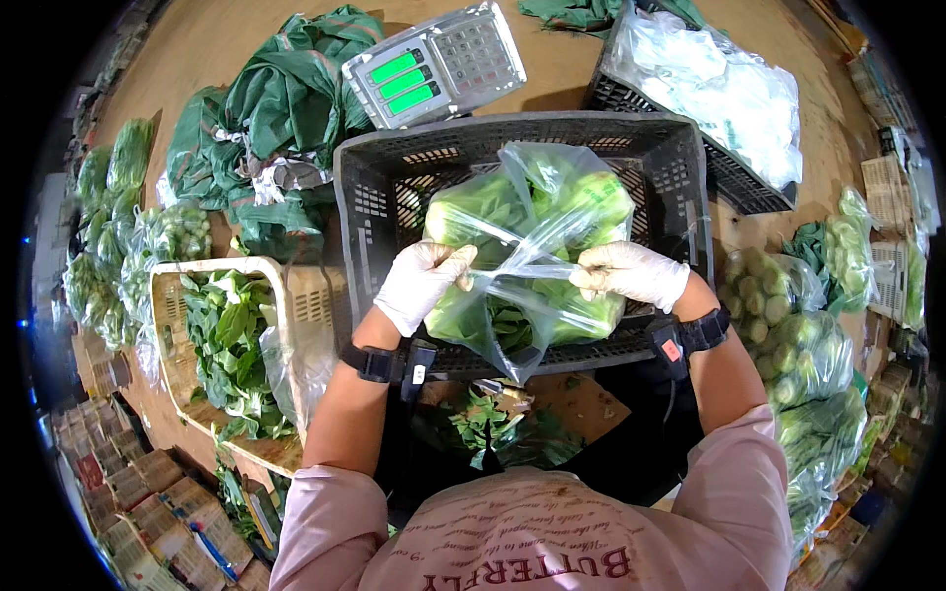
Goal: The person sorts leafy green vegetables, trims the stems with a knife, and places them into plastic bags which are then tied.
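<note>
Pinching the clear bag [522, 246] of greens, left hand [419, 281] and right hand [631, 273] stretch its mouth above the black crate [394, 182], keeping leaves contained.

A clear plastic bag of leafy greens [527, 246] lies in the black crate [680, 167], its mouth pinched between the gloved left hand [419, 281] and right hand [631, 271]. Behind the crate stands a grey scale [434, 64] with three green-lit rectangular screens [402, 81] beside its keypad. More filled clear bags [808, 364] are piled at the right, others [128, 246] at the left, and flat printed cartons [148, 502] are stacked at lower left.
</note>
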Demonstrator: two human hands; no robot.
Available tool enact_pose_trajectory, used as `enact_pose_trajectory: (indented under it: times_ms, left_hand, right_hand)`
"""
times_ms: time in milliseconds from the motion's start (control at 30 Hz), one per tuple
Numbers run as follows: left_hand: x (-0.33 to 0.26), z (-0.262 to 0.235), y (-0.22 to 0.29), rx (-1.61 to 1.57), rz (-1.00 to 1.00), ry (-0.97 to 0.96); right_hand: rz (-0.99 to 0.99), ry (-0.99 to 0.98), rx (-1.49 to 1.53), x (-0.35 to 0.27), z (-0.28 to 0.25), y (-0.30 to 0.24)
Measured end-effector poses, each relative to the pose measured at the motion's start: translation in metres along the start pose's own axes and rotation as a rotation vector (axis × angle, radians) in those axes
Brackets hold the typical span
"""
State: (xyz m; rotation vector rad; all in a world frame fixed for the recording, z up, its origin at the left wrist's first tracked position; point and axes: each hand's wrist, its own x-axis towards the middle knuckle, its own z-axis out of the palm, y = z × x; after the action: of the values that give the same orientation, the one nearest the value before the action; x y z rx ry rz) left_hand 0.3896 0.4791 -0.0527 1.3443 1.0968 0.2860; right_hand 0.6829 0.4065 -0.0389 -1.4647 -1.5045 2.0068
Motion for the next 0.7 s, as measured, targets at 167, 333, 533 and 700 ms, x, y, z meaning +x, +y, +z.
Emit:
enact_pose_trajectory:
  times_ms: [167, 333, 533, 700]
  left_hand:
    - [-0.010, 0.010, 0.044, 0.725, 0.029, -0.157]
    - [-0.030, 0.004, 0.041, 0.346, 0.374, -0.054]
    - [0.001, -0.018, -0.034, -0.397, -0.187, 0.072]
    - [0.006, 0.014, 0.001, -0.916, 0.042, 0.139]
  right_hand:
    - [-0.098, 0.085, -0.476, 0.006, 0.029, -0.008]
    - [-0.545, 0.117, -0.257, -0.007, 0.025, -0.023]
    - [-0.151, 0.131, 0.393, -0.008, 0.004, 0.044]
    - [-0.464, 0.358, 0.614, -0.004, 0.016, 0.023]
